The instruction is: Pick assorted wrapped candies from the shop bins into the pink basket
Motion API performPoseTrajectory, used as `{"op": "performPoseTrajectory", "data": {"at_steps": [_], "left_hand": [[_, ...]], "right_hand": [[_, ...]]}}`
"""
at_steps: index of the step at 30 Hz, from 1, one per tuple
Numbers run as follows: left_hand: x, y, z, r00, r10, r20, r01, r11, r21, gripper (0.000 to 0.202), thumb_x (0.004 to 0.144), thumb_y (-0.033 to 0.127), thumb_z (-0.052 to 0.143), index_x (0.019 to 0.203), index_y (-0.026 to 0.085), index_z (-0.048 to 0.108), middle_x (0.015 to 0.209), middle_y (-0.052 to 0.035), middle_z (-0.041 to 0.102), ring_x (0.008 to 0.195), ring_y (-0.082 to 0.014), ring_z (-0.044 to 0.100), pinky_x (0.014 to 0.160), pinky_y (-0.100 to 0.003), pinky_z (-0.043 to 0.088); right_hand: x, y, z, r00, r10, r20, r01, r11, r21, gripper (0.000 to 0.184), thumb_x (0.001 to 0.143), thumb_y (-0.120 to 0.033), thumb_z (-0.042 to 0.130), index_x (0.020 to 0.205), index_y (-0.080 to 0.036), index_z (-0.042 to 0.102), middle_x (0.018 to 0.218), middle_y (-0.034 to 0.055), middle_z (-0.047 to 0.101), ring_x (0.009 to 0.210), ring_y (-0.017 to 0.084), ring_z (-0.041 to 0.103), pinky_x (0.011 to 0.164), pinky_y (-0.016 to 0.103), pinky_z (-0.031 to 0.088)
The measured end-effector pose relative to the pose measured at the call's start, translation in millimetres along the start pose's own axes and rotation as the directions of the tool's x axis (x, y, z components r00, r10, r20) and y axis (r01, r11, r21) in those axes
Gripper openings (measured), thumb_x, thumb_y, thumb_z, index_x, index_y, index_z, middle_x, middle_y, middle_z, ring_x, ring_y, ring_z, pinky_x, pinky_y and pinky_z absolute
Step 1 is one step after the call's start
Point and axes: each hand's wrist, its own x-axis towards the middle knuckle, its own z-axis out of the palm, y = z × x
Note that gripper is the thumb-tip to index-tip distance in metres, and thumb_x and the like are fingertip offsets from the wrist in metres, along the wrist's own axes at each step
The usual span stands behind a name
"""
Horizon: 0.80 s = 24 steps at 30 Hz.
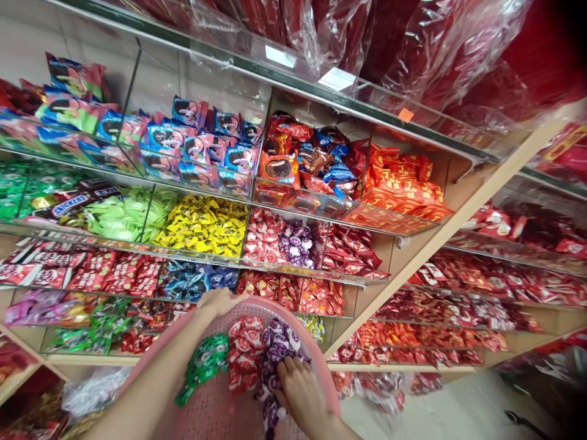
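Note:
My left hand (219, 301) grips the far rim of a pink perforated basket (215, 400) that I hold in front of the sweets shelves. Inside the basket lie green wrapped sweets (205, 362), red-and-white sweets (244, 351) and purple sweets (275, 342). My right hand (300, 391) rests inside the basket on the purple sweets, fingers curled down among them; whether it holds any is hidden.
Tiered clear bins (257, 201) hold yellow sweets (206, 226), light green sweets (121, 214), blue biscuit packs (202, 146), red packets (403, 183) and more. A wooden divider (413, 256) separates a second rack of red packets (481, 275). Red plastic-wrapped goods (367, 36) hang overhead.

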Motion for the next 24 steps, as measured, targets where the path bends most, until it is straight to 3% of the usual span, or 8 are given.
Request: {"op": "performPoseTrajectory", "data": {"at_steps": [5, 11, 15, 21, 24], "left_hand": [[-3.0, 0.4, -1.5, 1.000, -0.013, -0.004, 0.013, 1.000, 0.001, 0.078, 0.061, 0.079, 0.024, 0.082, 0.019, 0.069, 0.094, -0.0163, 0.069, 0.091, -0.0332, 0.061, 0.075, -0.040, 0.046], [-1.2, -0.7, 1.3, 0.999, -0.014, -0.029, 0.014, 1.000, 0.001, 0.084, 0.061, 0.080, 0.023, 0.087, 0.015, 0.069, 0.095, -0.0192, 0.068, 0.092, -0.0348, 0.061, 0.075, -0.041, 0.046], [-2.6, 0.8, -0.3, 0.999, -0.023, -0.024, 0.023, 1.000, -0.017, 0.084, 0.060, 0.081, 0.024, 0.084, 0.015, 0.069, 0.094, -0.0193, 0.068, 0.092, -0.0349, 0.061, 0.076, -0.041, 0.046], [-7.6, 2.8, -3.6, 0.999, -0.025, -0.035, 0.024, 0.999, -0.042, 0.086, 0.059, 0.082, 0.022, 0.083, 0.014, 0.069, 0.095, -0.0202, 0.067, 0.092, -0.0353, 0.060, 0.075, -0.041, 0.046], [-7.6, 1.9, -2.5, 0.999, -0.015, -0.033, 0.014, 0.999, -0.049, 0.085, 0.061, 0.081, 0.021, 0.082, 0.014, 0.069, 0.095, -0.0209, 0.067, 0.092, -0.0354, 0.061, 0.076, -0.041, 0.046]], "right_hand": [[8.0, 8.6, -34.7, 0.999, 0.004, -0.047, 0.001, 0.996, 0.087, 0.022, 0.076, -0.037, 0.059, 0.087, -0.019, 0.056, 0.087, 0.0063, 0.061, 0.079, 0.023, 0.059, 0.064, 0.032, 0.042], [46.2, 35.4, -121.5, 0.942, 0.016, -0.336, 0.032, 0.990, 0.136, 0.023, 0.089, -0.036, 0.037, 0.081, -0.020, 0.052, 0.079, 0.0033, 0.057, 0.073, 0.016, 0.055, 0.061, 0.025, 0.037], [85.4, 58.8, -169.5, 0.897, 0.029, -0.442, 0.022, 0.994, 0.109, 0.022, 0.089, -0.033, 0.035, 0.086, -0.020, 0.053, 0.083, 0.0057, 0.057, 0.079, 0.017, 0.053, 0.066, 0.025, 0.037], [159.9, 86.5, -194.0, 0.855, 0.073, -0.513, -0.022, 0.994, 0.104, 0.023, 0.086, -0.033, 0.043, 0.100, -0.018, 0.054, 0.097, 0.0086, 0.059, 0.095, 0.020, 0.051, 0.081, 0.028, 0.037], [190.7, 88.4, -195.6, 0.872, 0.118, -0.475, -0.064, 0.990, 0.129, 0.033, 0.085, -0.039, 0.043, 0.108, -0.017, 0.053, 0.095, 0.0097, 0.062, 0.095, 0.021, 0.055, 0.081, 0.029, 0.037]]}}
